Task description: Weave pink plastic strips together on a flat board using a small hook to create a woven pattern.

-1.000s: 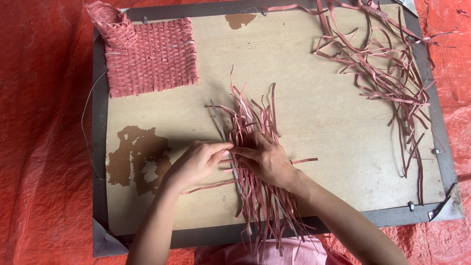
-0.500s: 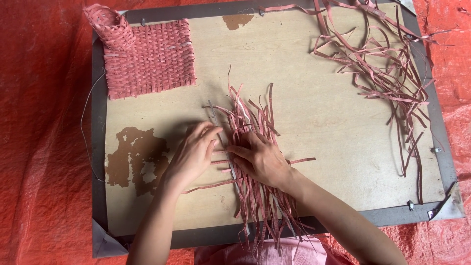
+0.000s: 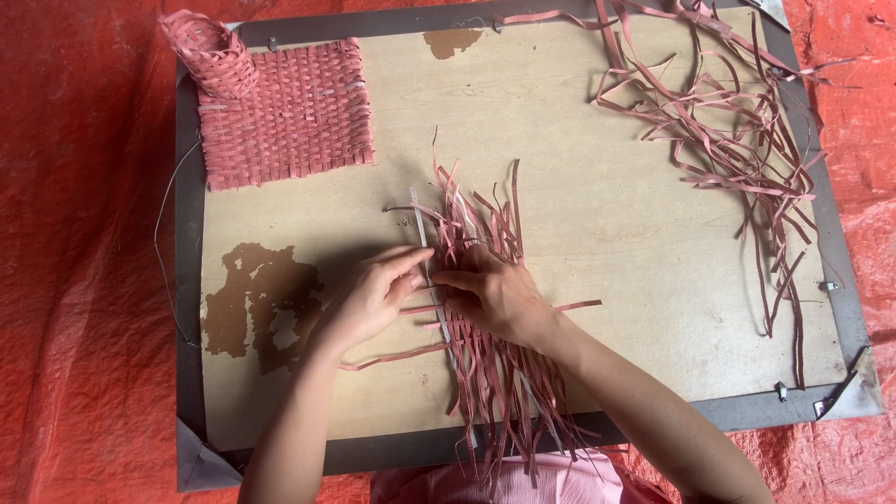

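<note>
Left hand (image 3: pixel 369 299) fingers pinch a strip at the weave's (image 3: pixel 485 308) left edge, mid-board (image 3: pixel 597 205). Right hand (image 3: pixel 499 297) lies flat on the weave, fingers released. Bare board lies right of it; mat (image 3: pixel 285 112) top-left, loose strips (image 3: pixel 737 140) top-right.

Grey-framed wooden board (image 3: pixel 597 131) (stained brown in patches) on a wrinkled red tarp (image 3: pixel 84 280), daylight.

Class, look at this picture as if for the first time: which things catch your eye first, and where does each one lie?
At the middle of the wooden board, the left hand and right hand press on a bundle of pink strips being woven. A finished woven mat lies at the board's far left corner, with a small woven basket on its edge. Loose strips sprawl at the far right.
</note>
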